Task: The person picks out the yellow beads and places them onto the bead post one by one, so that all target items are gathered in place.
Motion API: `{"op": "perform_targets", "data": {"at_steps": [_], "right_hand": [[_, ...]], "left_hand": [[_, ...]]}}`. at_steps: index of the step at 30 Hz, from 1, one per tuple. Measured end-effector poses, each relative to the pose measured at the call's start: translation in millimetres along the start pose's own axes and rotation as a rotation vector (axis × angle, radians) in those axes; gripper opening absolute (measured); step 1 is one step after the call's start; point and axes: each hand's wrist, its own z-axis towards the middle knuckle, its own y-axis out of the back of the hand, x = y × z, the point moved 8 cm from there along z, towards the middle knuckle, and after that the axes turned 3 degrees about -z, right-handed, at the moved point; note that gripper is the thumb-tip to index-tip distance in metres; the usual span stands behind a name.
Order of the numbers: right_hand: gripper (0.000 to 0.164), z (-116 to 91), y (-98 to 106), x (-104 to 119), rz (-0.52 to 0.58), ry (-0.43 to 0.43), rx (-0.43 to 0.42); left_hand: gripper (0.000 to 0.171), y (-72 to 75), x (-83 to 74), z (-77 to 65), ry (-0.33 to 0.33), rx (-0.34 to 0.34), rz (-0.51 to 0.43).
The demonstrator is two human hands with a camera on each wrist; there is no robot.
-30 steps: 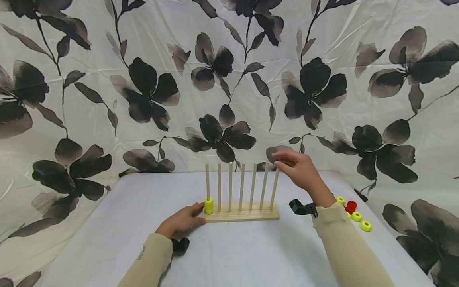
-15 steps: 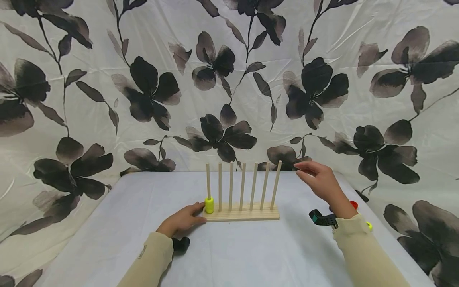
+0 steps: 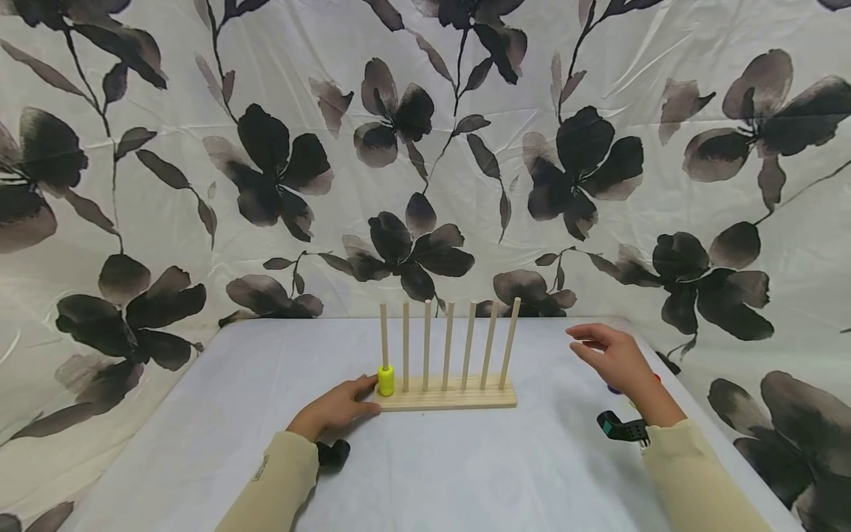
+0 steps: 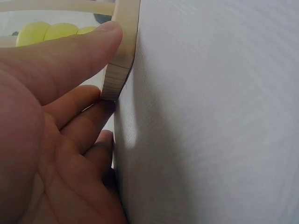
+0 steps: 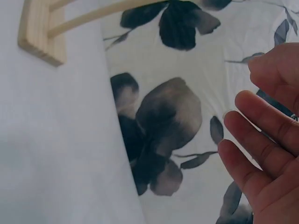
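A wooden peg stand (image 3: 452,400) with a row of several upright pegs stands on the white-covered table. Yellow beads (image 3: 386,381) are stacked low on its leftmost peg. My left hand (image 3: 337,406) holds the left end of the base. In the left wrist view, the thumb (image 4: 88,51) lies against one side of the wood, while fingers touch its end corner. Off to the right of the stand, my right hand (image 3: 613,359) hovers above the table, holding nothing. Its fingers (image 5: 261,154) are relaxed and spread slightly apart in the right wrist view.
Beads lie at the table's right side, mostly hidden by my right hand and wrist; a dark blue bead (image 3: 613,389) peeks out. A floral cloth (image 3: 412,148) hangs behind the table (image 3: 465,473).
My right hand has moved away from the rightmost peg, rightward and down toward the loose beads, covering most of them. The left hand and the stand have stayed in place.
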Motion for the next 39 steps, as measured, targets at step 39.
{"op": "perform_targets", "data": {"at_steps": [39], "right_hand": [[0.044, -38, -1, -100, -0.128, -0.191, 0.179]], "left_hand": [[0.072, -1.2, 1.9, 3.2, 0.005, -0.006, -0.028]]}}
